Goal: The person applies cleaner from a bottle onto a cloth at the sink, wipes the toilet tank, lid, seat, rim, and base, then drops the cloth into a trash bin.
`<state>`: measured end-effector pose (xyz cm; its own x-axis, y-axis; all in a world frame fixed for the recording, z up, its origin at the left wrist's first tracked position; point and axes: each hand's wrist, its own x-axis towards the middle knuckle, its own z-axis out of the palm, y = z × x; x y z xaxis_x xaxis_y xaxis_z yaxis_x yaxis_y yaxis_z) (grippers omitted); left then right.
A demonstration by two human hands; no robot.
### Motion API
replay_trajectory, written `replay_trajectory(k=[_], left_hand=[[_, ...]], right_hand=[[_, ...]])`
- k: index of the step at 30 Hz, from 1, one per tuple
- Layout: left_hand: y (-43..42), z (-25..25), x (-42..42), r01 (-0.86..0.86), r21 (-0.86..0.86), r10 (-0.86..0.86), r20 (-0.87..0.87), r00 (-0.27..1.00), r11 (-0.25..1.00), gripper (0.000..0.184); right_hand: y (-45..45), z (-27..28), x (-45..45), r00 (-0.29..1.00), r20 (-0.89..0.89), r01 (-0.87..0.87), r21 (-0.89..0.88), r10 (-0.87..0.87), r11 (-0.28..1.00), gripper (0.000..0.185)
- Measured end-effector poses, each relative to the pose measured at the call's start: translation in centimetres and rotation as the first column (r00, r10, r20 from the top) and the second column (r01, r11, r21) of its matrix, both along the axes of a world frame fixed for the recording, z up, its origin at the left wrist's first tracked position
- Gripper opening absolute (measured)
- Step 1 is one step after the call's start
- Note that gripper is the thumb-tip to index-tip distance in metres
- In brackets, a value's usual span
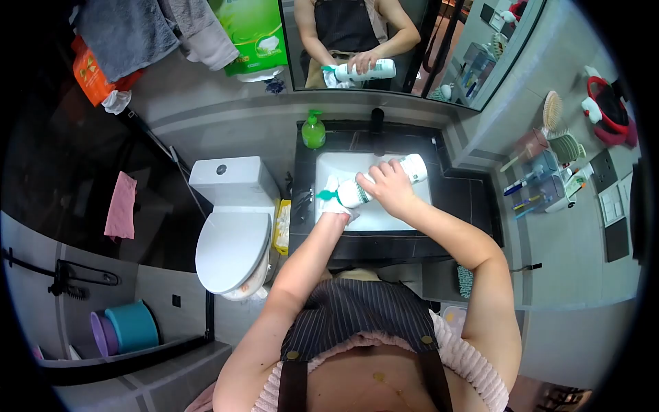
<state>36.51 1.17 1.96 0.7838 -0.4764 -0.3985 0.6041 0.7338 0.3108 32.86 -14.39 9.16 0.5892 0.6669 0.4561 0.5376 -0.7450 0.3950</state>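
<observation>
In the black counter point(473, 199) sits the white basin point(384, 223); the tilted white bottle point(355, 193) could drop there if the right hand point(390, 187), fingers curled around it, loosened. Its contents are hidden. The smaller green pump bottle point(314, 133) stands at the counter's back left corner, fill unclear. Near the basin's left edge, the left hand point(335, 218) holds white cloth point(332, 184) against the green nozzle point(328, 196), its fingers too covered to tell how closed.

Cool, fairly bright light whitens the basin point(381, 221) near the centre and the toilet lid point(233, 250) towards eight o'clock, while the glossy dark panel point(62, 158) towards nine stays deep in shade. Central detail looks reasonably crisp; wide-angle curvature bends the outer lines, and black vignetting rounds the corners.
</observation>
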Motion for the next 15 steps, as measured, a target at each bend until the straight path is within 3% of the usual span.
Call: replay_trajectory(k=[3, 4, 6, 7, 9, 10, 13, 14, 15], left_hand=[[0.1, -1.5, 0.2, 0.017, 0.021, -0.017, -0.002, 1.0, 1.0, 0.035], [0.2, -2.3, 0.7, -0.021, 0.015, 0.022, -0.092, 0.996, 1.0, 0.034], [0.5, -3.9, 1.5, -0.06, 0.011, 0.061, -0.177, 0.982, 0.998, 0.033], [0.8, -4.5, 1.8, -0.081, 0.036, 0.083, -0.066, 0.994, 0.996, 0.032], [1.3, -5.9, 2.5, -0.132, 0.072, 0.12, 0.158, 0.98, 0.989, 0.029], [1.5, -6.9, 2.6, -0.16, 0.09, 0.132, 0.263, 0.956, 0.983, 0.028], [1.7, -9.2, 3.4, -0.209, 0.375, 0.013, 0.463, 0.886, 0.903, 0.027], [1.5, -9.7, 3.6, -0.229, 0.176, 0.139, 0.415, 0.899, 0.958, 0.026], [1.6, -10.4, 3.6, -0.203, 0.096, 0.154, 0.373, 0.915, 0.974, 0.027]], right_hand=[[-0.5, -1.2, 0.0, 1.0, 0.003, -0.022, 0.101, 0.021, 0.995, 0.045], [-0.8, -1.6, -0.1, 1.0, 0.004, -0.022, 0.102, 0.022, 0.995, 0.045], [-1.1, -2.6, -0.4, 0.988, -0.151, 0.028, 0.336, 0.024, 0.941, 0.06], [-1.0, -3.4, -0.6, 0.989, -0.146, 0.025, 0.335, 0.025, 0.942, 0.06], [-0.9, -6.0, -1.2, 0.971, -0.237, 0.182, 0.625, -0.037, 0.759, 0.073], [-0.9, -7.6, -1.6, 0.971, -0.236, 0.18, 0.623, -0.036, 0.761, 0.073], [-0.2, -11.7, -2.1, 0.951, -0.303, 0.277, 0.734, -0.067, 0.62, 0.074], [0.3, -12.4, -2.3, 0.942, -0.332, 0.302, 0.778, -0.048, 0.551, 0.076], [0.5, -13.0, -2.4, 0.942, -0.333, 0.306, 0.778, -0.053, 0.548, 0.076]])
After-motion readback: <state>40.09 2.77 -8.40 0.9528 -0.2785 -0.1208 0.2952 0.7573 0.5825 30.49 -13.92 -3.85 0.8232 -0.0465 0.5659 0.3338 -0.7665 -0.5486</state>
